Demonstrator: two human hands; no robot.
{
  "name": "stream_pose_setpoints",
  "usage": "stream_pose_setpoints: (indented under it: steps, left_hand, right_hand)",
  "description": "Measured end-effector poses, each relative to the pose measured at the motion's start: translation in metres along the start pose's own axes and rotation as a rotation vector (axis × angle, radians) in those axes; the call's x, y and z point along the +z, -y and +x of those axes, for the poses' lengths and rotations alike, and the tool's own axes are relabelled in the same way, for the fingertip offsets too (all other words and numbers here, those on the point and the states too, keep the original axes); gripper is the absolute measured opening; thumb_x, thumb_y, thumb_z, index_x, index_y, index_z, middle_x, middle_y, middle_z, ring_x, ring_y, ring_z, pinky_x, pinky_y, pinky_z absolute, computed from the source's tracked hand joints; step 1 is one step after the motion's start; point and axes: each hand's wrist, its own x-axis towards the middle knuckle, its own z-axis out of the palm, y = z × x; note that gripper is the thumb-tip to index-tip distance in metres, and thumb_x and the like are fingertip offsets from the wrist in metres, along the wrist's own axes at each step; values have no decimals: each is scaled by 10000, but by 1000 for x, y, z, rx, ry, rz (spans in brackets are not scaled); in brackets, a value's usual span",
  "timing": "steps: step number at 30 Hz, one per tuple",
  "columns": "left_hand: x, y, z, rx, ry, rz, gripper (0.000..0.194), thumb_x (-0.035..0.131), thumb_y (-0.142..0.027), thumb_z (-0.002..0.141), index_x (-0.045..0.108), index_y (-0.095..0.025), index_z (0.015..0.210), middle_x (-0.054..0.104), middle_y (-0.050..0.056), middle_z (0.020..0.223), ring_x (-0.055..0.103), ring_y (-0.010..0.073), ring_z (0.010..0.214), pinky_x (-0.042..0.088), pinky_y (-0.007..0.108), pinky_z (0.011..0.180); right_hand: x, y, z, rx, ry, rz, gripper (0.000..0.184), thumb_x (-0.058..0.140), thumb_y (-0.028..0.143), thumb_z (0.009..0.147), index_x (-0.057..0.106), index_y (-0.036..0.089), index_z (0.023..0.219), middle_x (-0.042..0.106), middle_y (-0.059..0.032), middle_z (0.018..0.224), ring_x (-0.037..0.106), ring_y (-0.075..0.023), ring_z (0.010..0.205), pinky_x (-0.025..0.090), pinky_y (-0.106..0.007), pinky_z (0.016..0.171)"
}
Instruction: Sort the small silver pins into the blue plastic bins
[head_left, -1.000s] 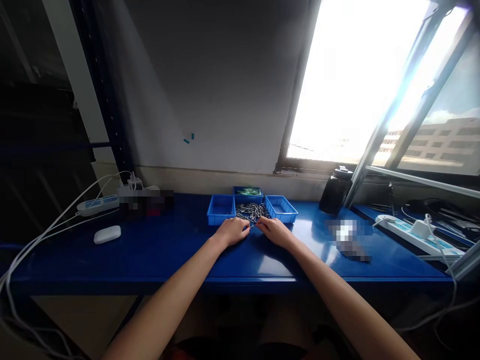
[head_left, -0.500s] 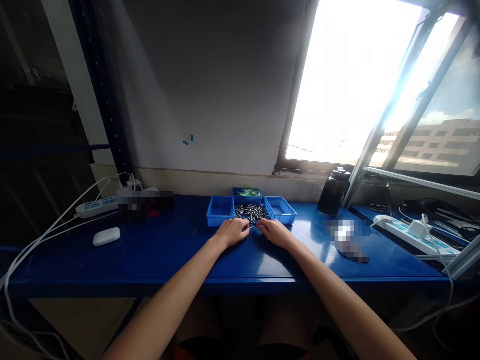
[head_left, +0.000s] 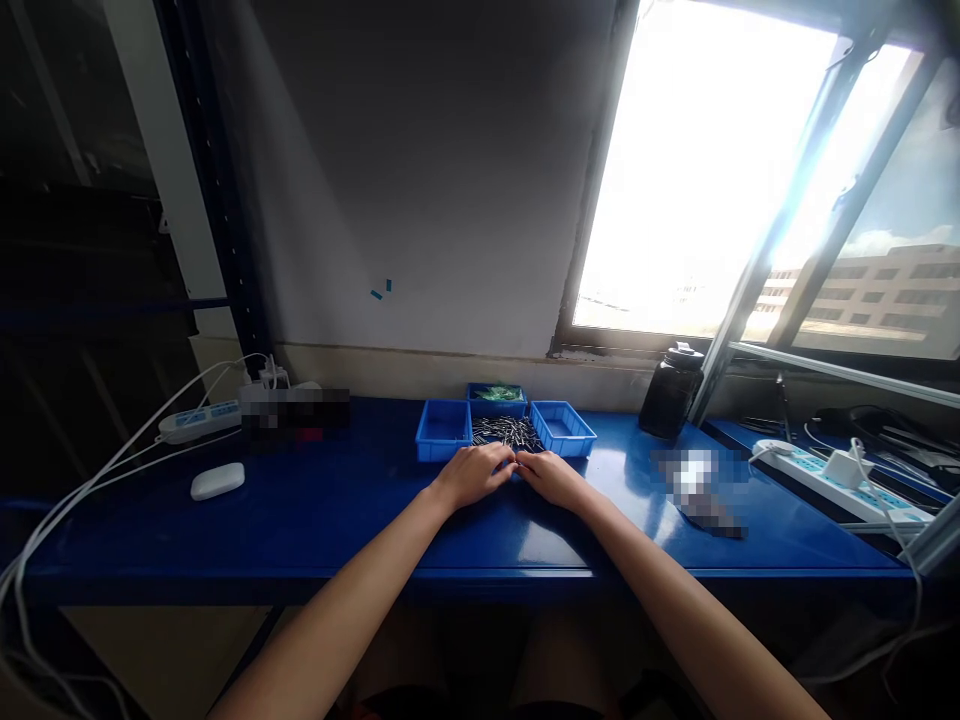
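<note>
My left hand [head_left: 474, 474] and my right hand [head_left: 553, 478] meet fingertip to fingertip just above the blue table. Both are closed in a pinch, and whatever lies between the fingers is hidden or too small to make out. Right behind them is a heap of small, slim metal pieces [head_left: 507, 431], dark and silvery. Blue plastic bins surround the heap: a left bin [head_left: 444, 450], a right bin [head_left: 576, 446] and a back bin [head_left: 501, 408] containing green, shiny, bag-like material [head_left: 496, 393]. Neither hand touches a bin clearly.
On the blue table [head_left: 315, 530], a white rounded case [head_left: 217, 481] and a power strip [head_left: 199, 424] with cables are at left. A dark bottle [head_left: 670, 395] and a blurred object [head_left: 701, 490] stand right. Farther right lies another power strip [head_left: 840, 480] beside a metal frame.
My hands have come together; the small gap between them, with a thin light piece across it, has closed. The whole view has shifted slightly, so everything sits a little lower.
</note>
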Motion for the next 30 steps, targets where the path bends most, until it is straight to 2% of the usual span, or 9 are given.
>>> stream_pose_setpoints:
  steps: [3,9,15,18,24,30]
  left_hand:
    - [-2,0,0,3,-11,4,254,333,-338,861,532,-209,949,587,17,884,567,142,755,414,227,609]
    - [-5,3,1,-108,-13,27,261,342,-337,843,555,-202,911,602,29,848,565,153,737,410,232,607]
    - [1,8,2,-225,151,56,212,402,-325,814,570,-210,875,625,37,783,582,177,721,411,242,609]
    - [3,9,3,-241,179,70,186,427,-317,800,569,-210,856,629,44,806,585,188,744,415,251,625]
    - [3,8,3,-243,181,66,162,427,-312,801,543,-209,851,627,45,795,588,199,733,415,262,607]
    - [2,9,2,-221,130,74,187,406,-334,825,527,-209,895,625,39,775,590,197,734,411,257,608]
  right_hand:
    - [0,0,0,18,-12,-3,276,326,344,879,552,188,852,611,-29,715,546,-121,629,329,-194,576]
    - [-5,0,0,103,-37,-3,271,380,382,852,570,197,910,603,-24,681,545,-135,628,326,-207,571]
    - [-9,3,0,162,-48,-1,245,409,373,839,564,192,895,564,-9,618,505,-122,567,293,-206,535]
    - [-11,6,-1,139,-45,22,224,393,336,850,550,189,914,546,0,598,490,-115,556,290,-202,538]
    - [-13,11,-3,53,-80,66,209,362,312,859,520,195,931,527,16,580,463,-105,525,284,-196,523]
    - [-9,4,-1,127,-42,22,203,384,301,850,534,193,934,536,9,577,479,-113,538,279,-201,525]
